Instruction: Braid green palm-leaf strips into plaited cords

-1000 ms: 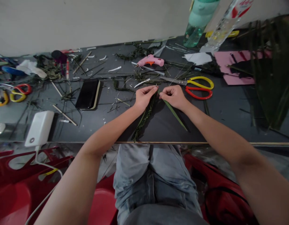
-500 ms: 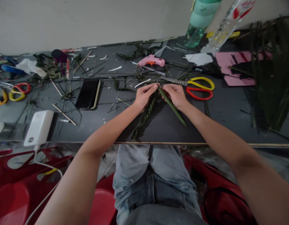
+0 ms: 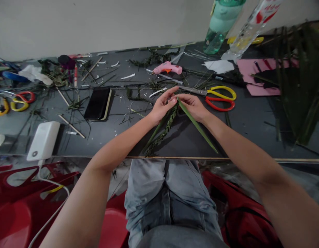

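My left hand (image 3: 163, 105) pinches the top end of a green braid of leaf strips (image 3: 166, 129), which hangs down toward the table's front edge. My right hand (image 3: 192, 106) meets it there, its fingers closed on a flat green leaf strip (image 3: 198, 127) that slants down to the right. The two hands almost touch at the fingertips, so the exact join of strip and braid is hidden. Just beyond my right hand lie scissors with yellow and red handles (image 3: 221, 98). A pink glue gun (image 3: 167, 68) rests farther back.
A black phone (image 3: 97, 103) and a white power bank (image 3: 44, 141) with a cable lie to the left. Two bottles, one green (image 3: 222, 26) and one clear (image 3: 249, 31), stand at the back right. Large dark leaves (image 3: 301, 89) lie at the right. Scraps litter the grey table (image 3: 118, 139).
The leaf strip now reaches farther down to the right, and another strip shows beside the braid on the left. Both hands have drawn closer together, with left fingers lifted more.
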A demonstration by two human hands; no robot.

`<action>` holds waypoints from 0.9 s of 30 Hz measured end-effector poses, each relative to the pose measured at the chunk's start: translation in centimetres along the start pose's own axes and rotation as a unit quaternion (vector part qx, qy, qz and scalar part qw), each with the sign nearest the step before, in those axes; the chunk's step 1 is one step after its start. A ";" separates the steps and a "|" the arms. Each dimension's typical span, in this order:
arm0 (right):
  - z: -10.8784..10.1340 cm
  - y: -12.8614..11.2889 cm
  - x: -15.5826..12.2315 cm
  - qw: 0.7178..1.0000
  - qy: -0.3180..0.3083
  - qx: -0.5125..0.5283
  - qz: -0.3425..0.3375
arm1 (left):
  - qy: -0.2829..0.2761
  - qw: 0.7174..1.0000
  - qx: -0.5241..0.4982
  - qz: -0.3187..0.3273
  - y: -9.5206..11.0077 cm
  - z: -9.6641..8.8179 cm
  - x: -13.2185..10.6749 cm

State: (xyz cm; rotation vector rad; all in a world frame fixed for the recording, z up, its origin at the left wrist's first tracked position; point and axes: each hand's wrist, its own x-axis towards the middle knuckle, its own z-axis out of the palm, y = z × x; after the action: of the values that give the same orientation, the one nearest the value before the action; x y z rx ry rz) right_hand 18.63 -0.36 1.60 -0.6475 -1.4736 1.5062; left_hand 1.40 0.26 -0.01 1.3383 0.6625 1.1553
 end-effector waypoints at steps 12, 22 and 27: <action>0.8 -1.5 -0.4 0.998 0.011 0.052 0.020 | 0.124 0.991 -0.030 -0.050 2.1 1.2 -0.2; -0.4 -2.4 0.1 0.990 0.122 0.067 -0.008 | 0.009 0.972 -0.022 -0.235 4.6 0.8 -0.8; -0.7 -3.0 -0.2 0.989 0.146 -0.011 0.015 | -0.149 0.939 -0.064 -0.303 4.9 0.9 -1.3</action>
State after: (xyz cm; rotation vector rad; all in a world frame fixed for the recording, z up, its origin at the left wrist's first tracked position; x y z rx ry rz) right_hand 20.08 -0.53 4.35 -0.8677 -1.2632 1.3537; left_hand 0.53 -2.07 4.52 1.0580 0.6950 0.4763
